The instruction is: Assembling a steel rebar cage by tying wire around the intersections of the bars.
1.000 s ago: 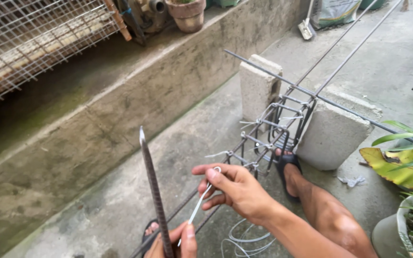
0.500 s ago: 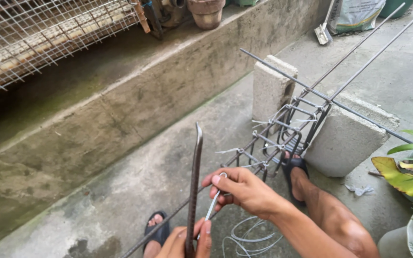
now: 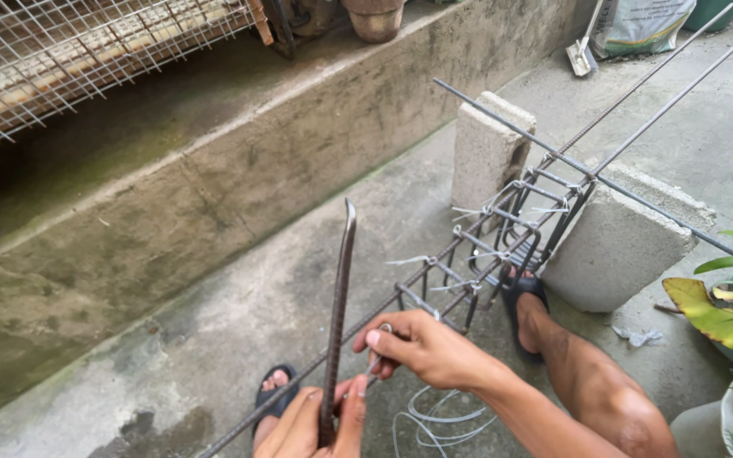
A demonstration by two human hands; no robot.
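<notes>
Two hands work: my left hand (image 3: 311, 424) grips the upright bent rod (image 3: 338, 314), my right hand (image 3: 422, 348) pinches tie wire (image 3: 377, 360) beside the rebar cage (image 3: 502, 237). I judge tying comes next, needing a firm twist.

Two concrete blocks (image 3: 617, 246), wire mesh (image 3: 86, 51), clay pot (image 3: 375, 17), trowel (image 3: 581, 53)

The left hand (image 3: 311, 424) sits at the bottom edge of the view, closed in a fist around the lower end of the hooked steel bar (image 3: 338, 314), thumb lying up along the bar's right side. The right hand (image 3: 422, 348) is just right of the bar, forearm running down and right out of view, wrist straight. Its thumb and forefinger pinch together near the bar, apparently on a thin wire, though that is too small to confirm.
</notes>
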